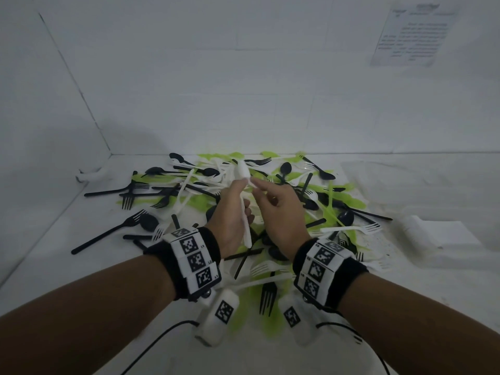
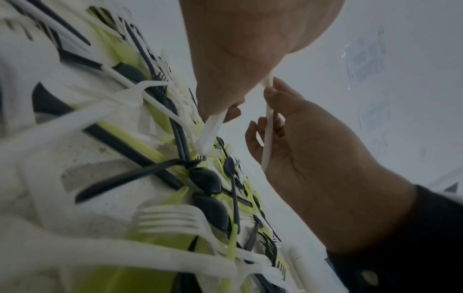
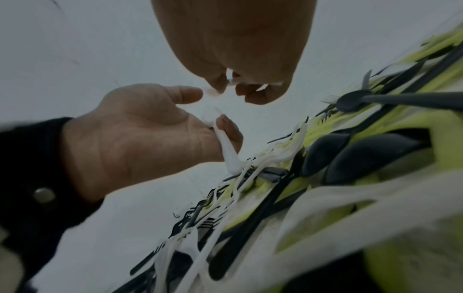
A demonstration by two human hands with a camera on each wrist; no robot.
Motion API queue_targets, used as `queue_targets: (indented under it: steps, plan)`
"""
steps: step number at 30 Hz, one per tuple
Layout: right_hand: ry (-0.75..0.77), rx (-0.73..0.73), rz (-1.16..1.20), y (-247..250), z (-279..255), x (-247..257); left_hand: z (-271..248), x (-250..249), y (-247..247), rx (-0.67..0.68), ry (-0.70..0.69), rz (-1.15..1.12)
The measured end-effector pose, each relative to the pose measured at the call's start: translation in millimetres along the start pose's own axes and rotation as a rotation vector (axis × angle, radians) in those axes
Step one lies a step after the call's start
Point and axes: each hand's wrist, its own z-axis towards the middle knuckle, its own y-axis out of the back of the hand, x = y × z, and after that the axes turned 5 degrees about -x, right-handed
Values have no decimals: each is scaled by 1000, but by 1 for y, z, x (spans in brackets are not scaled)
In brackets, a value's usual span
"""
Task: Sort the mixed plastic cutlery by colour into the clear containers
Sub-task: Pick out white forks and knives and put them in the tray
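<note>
Holding white cutlery (image 1: 244, 212) upright, left hand (image 1: 230, 212) grip curled round it | right hand (image 1: 281, 209) pinching its top | mixed pile (image 1: 338, 201) beneath

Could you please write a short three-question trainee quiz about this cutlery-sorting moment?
1. True or false: the left hand holds a black fork.
2. Which colours are in the cutlery pile? A) white, black, green B) red, blue, white
3. Fill in: the right hand is ____ a white piece together with the left hand.

Key: 1 false, it holds white cutlery; 2 A; 3 pinching.
</note>
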Motion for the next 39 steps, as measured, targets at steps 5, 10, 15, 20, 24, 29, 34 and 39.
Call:
queue_targets:
  steps: [5,10,15,20,24,29,34,39]
  plan:
    - [11,322,51,-13,-6,7,9,3,15,-127,-29,61]
    - [-63,430,132,-17,-5,11,11,0,34,-108,-21,53]
    - [17,259,-221,-13,8,6,9,-20,51,-295,-225,385]
    - [-18,826,-924,6,14,-15,-3,-37,88,148,-441,1351]
    - [-153,884,-971,13,28,-28,-3,-30,110,276,-317,1771]
    - [-135,935,-931,2,34,-27,4,-22,115,283,-298,1751]
    - [-78,713,-808,-16,39,-23,9,-26,118,304,-393,1575]
    - [10,671,-817,-23,41,-22,12,-45,141,117,-595,1421]
